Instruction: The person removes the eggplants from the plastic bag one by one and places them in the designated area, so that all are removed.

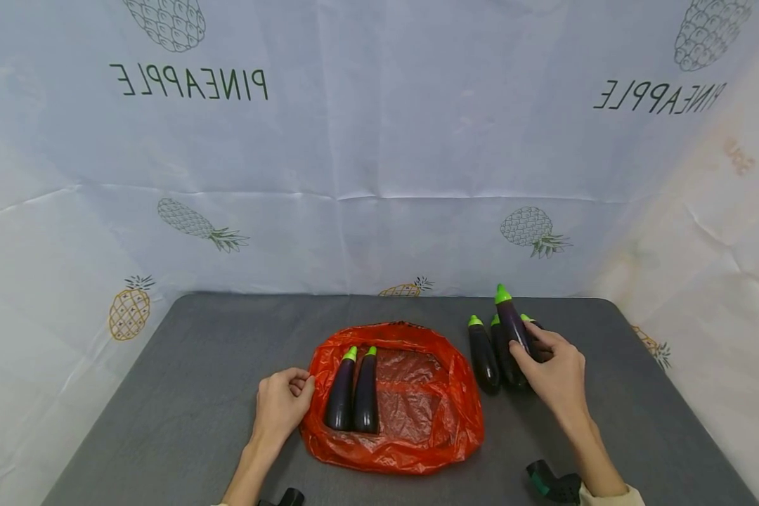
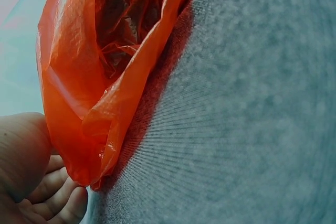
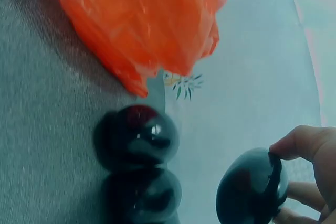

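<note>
A red plastic bag lies spread open on the table, its rim rolled around it. Two eggplants with green tops lie side by side in its left part. At the bag's left edge, my left hand pinches the rim between thumb and fingers; the thumb's tip is hidden in the left wrist view. My right hand holds another eggplant between thumb and fingers, raised off the table, as the right wrist view also shows. Beneath it, more eggplants lie beside the bag, one partly hidden by the hand.
The dark grey table ends at a white cloth backdrop printed with pineapples. Near the right forearm is a black and green device; a black one shows by the left forearm.
</note>
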`<state>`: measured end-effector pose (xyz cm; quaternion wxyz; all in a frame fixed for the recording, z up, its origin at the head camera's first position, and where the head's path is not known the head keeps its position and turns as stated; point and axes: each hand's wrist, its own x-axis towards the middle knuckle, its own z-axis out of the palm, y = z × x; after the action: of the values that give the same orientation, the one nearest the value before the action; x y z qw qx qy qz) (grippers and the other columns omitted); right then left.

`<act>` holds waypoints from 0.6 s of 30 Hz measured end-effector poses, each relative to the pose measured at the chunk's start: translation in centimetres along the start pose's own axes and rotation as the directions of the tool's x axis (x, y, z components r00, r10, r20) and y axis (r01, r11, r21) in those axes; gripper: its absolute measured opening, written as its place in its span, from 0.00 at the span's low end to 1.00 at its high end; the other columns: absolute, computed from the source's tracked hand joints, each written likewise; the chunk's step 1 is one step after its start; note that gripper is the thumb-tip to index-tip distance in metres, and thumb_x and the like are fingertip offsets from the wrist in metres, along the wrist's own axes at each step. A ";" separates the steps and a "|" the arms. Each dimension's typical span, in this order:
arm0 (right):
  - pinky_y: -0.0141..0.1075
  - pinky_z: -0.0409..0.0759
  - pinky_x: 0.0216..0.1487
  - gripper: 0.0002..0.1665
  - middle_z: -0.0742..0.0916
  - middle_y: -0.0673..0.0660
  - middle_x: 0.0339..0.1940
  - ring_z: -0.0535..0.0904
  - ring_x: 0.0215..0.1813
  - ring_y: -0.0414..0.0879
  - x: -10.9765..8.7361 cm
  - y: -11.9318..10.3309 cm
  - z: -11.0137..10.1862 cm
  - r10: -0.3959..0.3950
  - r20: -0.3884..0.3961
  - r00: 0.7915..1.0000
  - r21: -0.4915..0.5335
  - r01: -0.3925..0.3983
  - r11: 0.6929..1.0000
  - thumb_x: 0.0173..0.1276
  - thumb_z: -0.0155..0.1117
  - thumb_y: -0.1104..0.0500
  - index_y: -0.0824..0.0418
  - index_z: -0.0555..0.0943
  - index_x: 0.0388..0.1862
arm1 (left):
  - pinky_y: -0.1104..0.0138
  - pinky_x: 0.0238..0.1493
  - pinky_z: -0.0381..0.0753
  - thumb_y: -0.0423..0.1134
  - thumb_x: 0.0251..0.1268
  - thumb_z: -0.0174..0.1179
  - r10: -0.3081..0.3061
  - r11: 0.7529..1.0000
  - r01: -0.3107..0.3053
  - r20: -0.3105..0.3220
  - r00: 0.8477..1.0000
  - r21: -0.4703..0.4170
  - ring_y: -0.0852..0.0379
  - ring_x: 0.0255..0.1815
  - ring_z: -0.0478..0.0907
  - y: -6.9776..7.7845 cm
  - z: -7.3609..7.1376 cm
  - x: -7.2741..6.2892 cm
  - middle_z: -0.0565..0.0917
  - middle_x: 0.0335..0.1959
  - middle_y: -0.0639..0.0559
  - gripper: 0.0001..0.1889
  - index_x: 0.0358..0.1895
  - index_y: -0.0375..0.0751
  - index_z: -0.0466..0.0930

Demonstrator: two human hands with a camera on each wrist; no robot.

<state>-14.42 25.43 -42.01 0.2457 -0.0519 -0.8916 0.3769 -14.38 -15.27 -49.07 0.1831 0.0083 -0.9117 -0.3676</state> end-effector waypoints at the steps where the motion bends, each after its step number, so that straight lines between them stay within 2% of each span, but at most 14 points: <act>1: 0.15 0.71 0.31 0.27 0.88 0.71 0.52 0.87 0.40 0.59 0.1 0.2 -0.1 0.001 -0.005 1.000 -0.005 -0.001 1.000 0.62 0.73 0.60 0.66 0.83 0.61 | 0.72 0.25 0.77 0.29 0.57 0.70 -0.001 1.000 0.001 0.001 1.000 0.001 0.67 0.18 0.74 0.0 0.0 0.0 0.84 0.19 0.50 0.03 0.27 0.35 0.87; 3: 0.16 0.71 0.29 0.27 0.88 0.71 0.51 0.87 0.36 0.46 0.3 0.6 -0.3 0.009 -0.019 1.000 -0.012 -0.010 1.000 0.62 0.73 0.61 0.66 0.84 0.60 | 0.72 0.24 0.77 0.29 0.57 0.70 -0.001 1.000 0.001 0.000 1.000 0.003 0.67 0.18 0.74 0.0 0.0 0.0 0.84 0.18 0.50 0.03 0.27 0.35 0.87; 5: 0.16 0.71 0.28 0.27 0.88 0.71 0.50 0.83 0.33 0.33 0.6 1.0 -0.5 0.018 -0.034 0.999 -0.018 -0.018 1.000 0.61 0.73 0.61 0.65 0.84 0.60 | 0.72 0.24 0.77 0.29 0.57 0.70 0.000 1.000 0.000 -0.001 1.000 0.004 0.67 0.18 0.74 0.1 -0.1 0.0 0.84 0.18 0.50 0.03 0.27 0.35 0.87; 7: 0.16 0.69 0.28 0.27 0.88 0.72 0.49 0.80 0.32 0.29 0.8 1.4 -0.8 0.023 -0.047 0.999 -0.031 -0.025 0.999 0.61 0.73 0.60 0.65 0.84 0.60 | 0.72 0.24 0.77 0.29 0.57 0.70 0.002 1.000 -0.002 -0.004 1.000 0.002 0.67 0.18 0.74 0.1 -0.1 -0.1 0.84 0.18 0.50 0.03 0.27 0.35 0.87; 9: 0.17 0.69 0.26 0.27 0.88 0.73 0.49 0.83 0.34 0.35 1.0 1.9 -1.0 0.031 -0.060 0.998 -0.037 -0.033 0.999 0.61 0.72 0.60 0.66 0.84 0.60 | 0.72 0.24 0.77 0.29 0.56 0.70 0.005 1.000 -0.005 -0.006 1.000 0.000 0.67 0.18 0.73 0.1 -0.1 -0.1 0.83 0.18 0.50 0.04 0.27 0.35 0.87; 13: 0.15 0.66 0.26 0.27 0.87 0.75 0.50 0.86 0.39 0.62 1.3 2.8 -1.6 0.052 -0.080 0.995 -0.069 -0.057 0.996 0.61 0.71 0.60 0.66 0.84 0.60 | 0.72 0.24 0.77 0.29 0.56 0.70 0.009 1.000 -0.009 -0.011 1.000 -0.002 0.67 0.17 0.73 0.0 -0.1 -0.1 0.83 0.18 0.50 0.04 0.26 0.34 0.87; 16: 0.15 0.66 0.26 0.28 0.87 0.76 0.49 0.86 0.41 0.66 1.6 3.6 -2.1 0.070 -0.089 0.994 -0.081 -0.077 0.994 0.62 0.70 0.60 0.67 0.83 0.61 | 0.72 0.24 0.77 0.29 0.56 0.70 0.012 1.000 -0.012 -0.014 1.000 -0.002 0.67 0.18 0.73 0.0 -0.1 -0.1 0.83 0.18 0.50 0.04 0.26 0.34 0.87; 18: 0.17 0.66 0.24 0.28 0.87 0.77 0.49 0.86 0.35 0.55 1.8 4.2 -2.4 0.091 -0.093 0.991 -0.093 -0.100 0.991 0.62 0.69 0.59 0.67 0.83 0.62 | 0.72 0.24 0.77 0.29 0.56 0.71 0.012 1.000 -0.012 -0.013 1.000 -0.002 0.67 0.18 0.73 0.0 -0.1 -0.1 0.83 0.18 0.50 0.04 0.26 0.35 0.87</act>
<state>-15.21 30.45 -42.83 0.2640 -0.1231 -0.8936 0.3416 -14.28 -15.34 -49.08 0.1913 0.0051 -0.9102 -0.3673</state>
